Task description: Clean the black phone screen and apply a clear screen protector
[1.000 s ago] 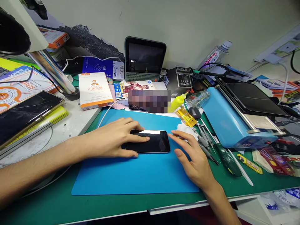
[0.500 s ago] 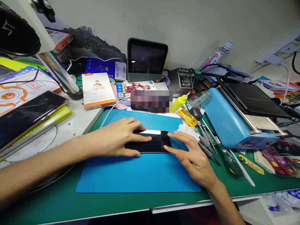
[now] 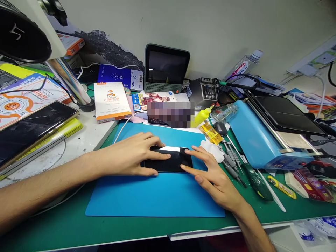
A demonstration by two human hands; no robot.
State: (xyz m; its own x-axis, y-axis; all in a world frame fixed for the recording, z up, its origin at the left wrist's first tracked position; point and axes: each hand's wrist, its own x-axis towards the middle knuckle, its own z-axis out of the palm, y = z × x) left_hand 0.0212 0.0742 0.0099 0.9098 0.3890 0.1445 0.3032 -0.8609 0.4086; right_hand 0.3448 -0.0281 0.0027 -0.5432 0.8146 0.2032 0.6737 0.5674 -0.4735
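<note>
A black smartphone (image 3: pixel 169 166) lies flat, screen up, on the blue mat (image 3: pixel 154 196), with a bright reflection along its far edge. My left hand (image 3: pixel 138 154) covers its left end: the thumb is at the near edge, the index finger stretches over the glass and the other fingers bend over the far edge. From the right, my right hand (image 3: pixel 216 178) touches the screen near its right end with two spread fingertips. The right thumb is apart from the phone, over the mat.
Right of the mat lie a white tissue (image 3: pixel 212 150), several screwdrivers, a green-handled tool (image 3: pixel 257 180) and a blue machine (image 3: pixel 259 136). Behind stand a yellow bottle (image 3: pixel 202 117) and a smart display (image 3: pixel 167 68). A lamp post (image 3: pixel 69 82) and boxes are on the left.
The right fingertips have slid a little to the left across the screen. My left hand keeps its hold on the phone, and the whole view has shifted slightly.
</note>
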